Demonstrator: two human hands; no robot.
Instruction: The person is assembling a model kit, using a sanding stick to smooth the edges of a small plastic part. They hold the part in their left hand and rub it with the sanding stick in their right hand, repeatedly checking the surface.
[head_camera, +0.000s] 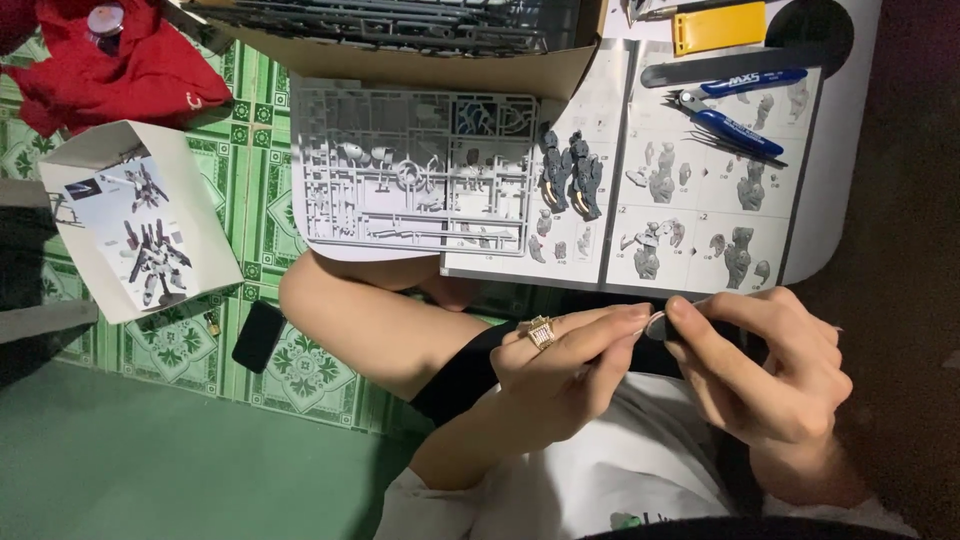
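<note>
My left hand (565, 365), with a square ring on one finger, and my right hand (765, 365) meet over my lap. Their fingertips pinch one small grey model part (656, 324) between them. On the white table above them lies a folded instruction sheet (690, 190) with drawings of model parts. Two dark blue-grey assembled pieces (570, 172) with gold tips rest on that sheet. A light grey plastic parts frame (400, 170) lies to their left.
Blue-handled nippers (730, 125), a dark file with a blue grip (740, 72) and a yellow tool (718, 26) sit at the table's top right. A cardboard box (420, 45) holds more frames. A box lid (140, 225), red cloth (120, 60) and black phone (258, 336) lie on the green tiled floor.
</note>
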